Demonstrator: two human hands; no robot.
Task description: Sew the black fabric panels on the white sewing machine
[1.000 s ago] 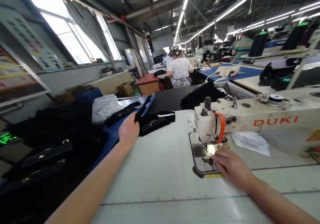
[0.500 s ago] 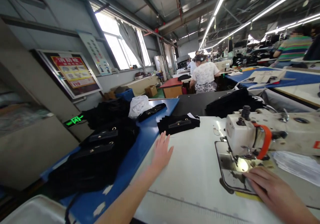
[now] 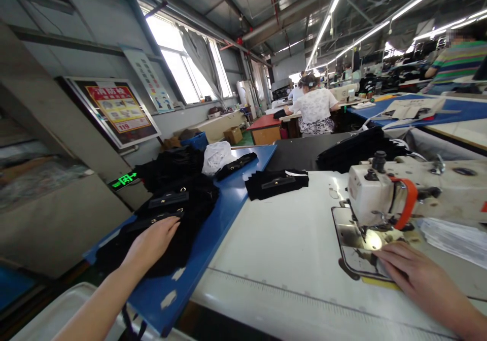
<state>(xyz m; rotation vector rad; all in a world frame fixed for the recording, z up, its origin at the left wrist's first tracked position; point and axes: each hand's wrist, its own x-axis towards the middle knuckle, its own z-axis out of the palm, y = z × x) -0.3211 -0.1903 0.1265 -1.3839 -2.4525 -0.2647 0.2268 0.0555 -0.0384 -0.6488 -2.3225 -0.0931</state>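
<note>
My left hand is on the pile of black fabric pieces on the blue table, beside a strip with gold rings. Its fingers are closed together at the near strip's edge; what they grip is hidden. Beside the needle area of the white sewing machine lies my right hand, fingers together over the metal plate; anything beneath the fingertips is too small to make out. A smaller stack of black pieces with a gold fitting lies on the white table's far edge.
The blue table adjoins the white table on the left. A white plastic bag stands behind the pile. More black fabric lies behind the machine. A person in a white top sits farther ahead.
My left hand has moved left from the white table near the small stack to the black pile, and its spread fingers have closed. My right hand has stayed by the needle.
</note>
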